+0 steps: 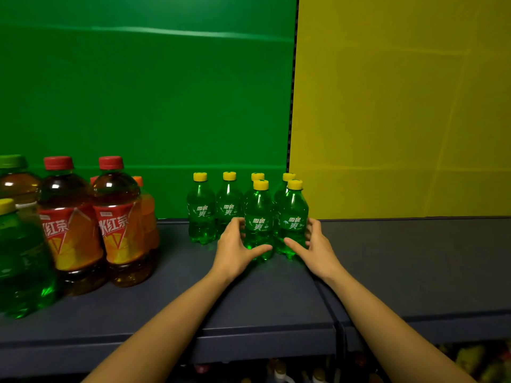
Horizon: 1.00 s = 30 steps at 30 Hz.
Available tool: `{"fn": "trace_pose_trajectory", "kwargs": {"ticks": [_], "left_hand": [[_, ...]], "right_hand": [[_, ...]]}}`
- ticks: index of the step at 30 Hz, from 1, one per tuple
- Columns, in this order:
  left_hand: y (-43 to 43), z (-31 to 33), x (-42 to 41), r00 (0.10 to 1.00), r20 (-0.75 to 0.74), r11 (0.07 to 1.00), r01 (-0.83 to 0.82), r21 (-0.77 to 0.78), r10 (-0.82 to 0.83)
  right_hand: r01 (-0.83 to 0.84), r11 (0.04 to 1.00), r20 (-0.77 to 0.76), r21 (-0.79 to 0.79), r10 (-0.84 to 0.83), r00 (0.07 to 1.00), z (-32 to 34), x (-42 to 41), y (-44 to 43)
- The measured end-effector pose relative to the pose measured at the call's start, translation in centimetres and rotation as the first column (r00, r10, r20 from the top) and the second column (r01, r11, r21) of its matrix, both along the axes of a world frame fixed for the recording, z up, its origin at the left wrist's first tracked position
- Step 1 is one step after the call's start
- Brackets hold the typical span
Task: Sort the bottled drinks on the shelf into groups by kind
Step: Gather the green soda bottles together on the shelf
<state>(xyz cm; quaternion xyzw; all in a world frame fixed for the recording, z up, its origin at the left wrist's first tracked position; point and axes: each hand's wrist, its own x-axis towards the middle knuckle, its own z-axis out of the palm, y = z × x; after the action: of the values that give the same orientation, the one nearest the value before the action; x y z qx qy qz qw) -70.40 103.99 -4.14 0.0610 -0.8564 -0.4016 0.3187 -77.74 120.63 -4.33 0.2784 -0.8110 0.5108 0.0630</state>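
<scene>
Both hands hold the front pair in a cluster of six small green plastic soda bottles with yellow caps on a dark blue-grey shelf (pixel 249 299).

The left hand (pixel 235 244) has its grip wrapped round the left front bottle (pixel 258 222), thumb across its base. The right hand (pixel 315 244) has its grip curled on the right front bottle (pixel 293 219), thumb low in front. The two bottles stand upright, side by side, just beside the join of the green back panel (pixel 138 92) and the yellow back panel (pixel 401 106). The other four small green bottles (pixel 201 211) stand in a row at twelve and ten o'clock from the pair. Well apart at nine o'clock stand two red-capped brown iced-tea bottles with orange labels (pixel 69 225), an orange bottle (pixel 148 211) behind them, and a large green bottle (pixel 19 258) at the frame's edge.
</scene>
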Motion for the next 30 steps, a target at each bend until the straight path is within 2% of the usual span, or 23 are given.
{"fn": "trace_pose_trajectory", "kwargs": {"ticks": [4, 9, 12, 13, 15, 18, 21, 25, 30], "left_hand": [[0.6, 0.0, -0.1, 0.999, -0.012, 0.997, -0.038, -0.064, 0.037], [1.0, -0.1, -0.2, 0.998, 0.043, 0.995, -0.037, -0.095, 0.041], [0.8, 0.7, 1.0, 0.992, 0.124, 0.992, -0.020, -0.126, 0.035], [1.0, 0.9, 1.1, 0.992, 0.104, 0.988, -0.050, -0.148, 0.066], [-0.8, 0.6, 5.6, 0.976, -0.005, 0.952, -0.216, -0.217, 0.220], [-1.1, 0.7, 8.0, 0.953, -0.209, 0.906, -0.279, -0.318, 0.221], [-2.0, 1.1, 11.5, 0.924, -0.297, 0.879, -0.336, -0.338, 0.239], [-6.8, 1.1, 18.6, 0.872, -0.336, 0.862, -0.446, -0.242, 0.356], [-13.6, 0.0, 27.0, 0.794, -0.323, 0.804, -0.578, -0.139, 0.514]], "right_hand": [[0.018, 1.000, -0.020, 0.006, -0.018, 1.000, -0.1, -0.2, -0.2], [0.030, 0.999, -0.021, 0.020, -0.029, 0.999, 0.2, 0.1, 0.1], [0.199, 0.978, -0.129, -0.058, -0.205, 0.970, 0.2, 0.4, 0.1], [0.256, 0.960, -0.169, -0.110, -0.272, 0.947, 0.6, 0.7, 0.7], [0.193, 0.963, -0.204, -0.190, -0.231, 0.951, 1.3, 4.1, -1.0], [0.112, 0.956, -0.205, -0.270, -0.170, 0.964, 2.4, 5.7, -0.7], [-0.027, 0.955, -0.221, -0.296, -0.041, 0.974, 3.5, 8.2, -1.6], [-0.262, 0.928, -0.201, -0.267, 0.212, 0.956, 4.2, 13.5, -6.6], [-0.462, 0.851, -0.222, -0.250, 0.414, 0.883, 3.9, 19.5, -13.8]]}}
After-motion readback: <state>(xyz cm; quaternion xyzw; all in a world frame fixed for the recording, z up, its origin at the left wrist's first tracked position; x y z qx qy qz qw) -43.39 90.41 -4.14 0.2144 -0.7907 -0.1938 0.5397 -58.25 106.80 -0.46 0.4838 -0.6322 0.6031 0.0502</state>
